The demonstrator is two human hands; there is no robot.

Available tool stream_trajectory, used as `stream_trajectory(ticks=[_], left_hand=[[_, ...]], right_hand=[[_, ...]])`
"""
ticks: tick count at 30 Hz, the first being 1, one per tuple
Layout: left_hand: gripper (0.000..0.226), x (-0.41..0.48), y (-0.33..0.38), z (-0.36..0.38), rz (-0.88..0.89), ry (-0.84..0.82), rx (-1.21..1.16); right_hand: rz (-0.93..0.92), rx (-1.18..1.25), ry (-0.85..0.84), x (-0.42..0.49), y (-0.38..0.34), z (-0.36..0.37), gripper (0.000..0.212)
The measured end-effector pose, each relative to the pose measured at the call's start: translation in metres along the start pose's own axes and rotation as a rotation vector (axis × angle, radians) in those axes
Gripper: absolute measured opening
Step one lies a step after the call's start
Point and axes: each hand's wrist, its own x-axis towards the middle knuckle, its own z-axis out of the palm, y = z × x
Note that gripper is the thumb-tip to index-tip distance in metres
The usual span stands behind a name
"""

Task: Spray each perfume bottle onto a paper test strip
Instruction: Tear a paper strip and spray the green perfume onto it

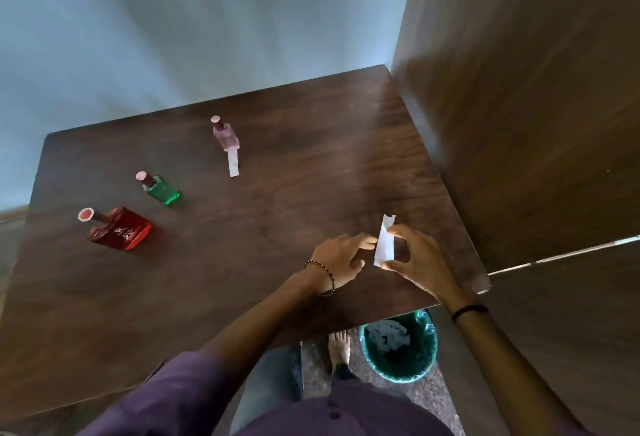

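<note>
Three perfume bottles stand on the dark wooden table (pixel 242 245): a red one (pixel 119 228) at the left, a green one (pixel 161 188) behind it, and a pink one (pixel 225 134) further back. A white paper strip (pixel 233 163) lies in front of the pink bottle. Near the table's right front corner, my right hand (pixel 419 262) pinches a small stack of white paper strips (pixel 384 241) between thumb and fingers. My left hand (pixel 341 257) touches the stack's left edge with its fingertips.
A green waste bin (pixel 398 345) holding crumpled paper stands on the floor below the table's front edge, beside my bare foot (pixel 339 345). A wooden panel (pixel 536 106) rises along the table's right side. A pale wall is behind the table.
</note>
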Motion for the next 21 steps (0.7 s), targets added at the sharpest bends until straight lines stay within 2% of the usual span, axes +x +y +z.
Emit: stream_trajectory(ticks=[5, 8, 13, 18, 21], left_hand=[[0.056, 0.002, 0.005, 0.0, 0.012, 0.017, -0.026], [0.054, 0.001, 0.004, -0.001, 0.0, 0.01, -0.069], [0.051, 0.0, 0.005, -0.004, -0.01, -0.003, -0.091], [0.048, 0.001, 0.005, -0.003, -0.02, -0.01, -0.101], [0.047, 0.0, 0.006, -0.003, -0.024, 0.005, -0.1]], right_hand=[[-0.005, -0.224, 0.018, -0.003, -0.009, -0.003, 0.073], [-0.03, -0.262, 0.026, -0.002, -0.009, -0.004, 0.068], [-0.084, -0.245, 0.088, -0.001, -0.009, -0.003, 0.047], [-0.181, -0.305, 0.117, -0.007, -0.014, 0.0, 0.009], [-0.114, -0.251, 0.152, -0.01, -0.012, 0.007, 0.008]])
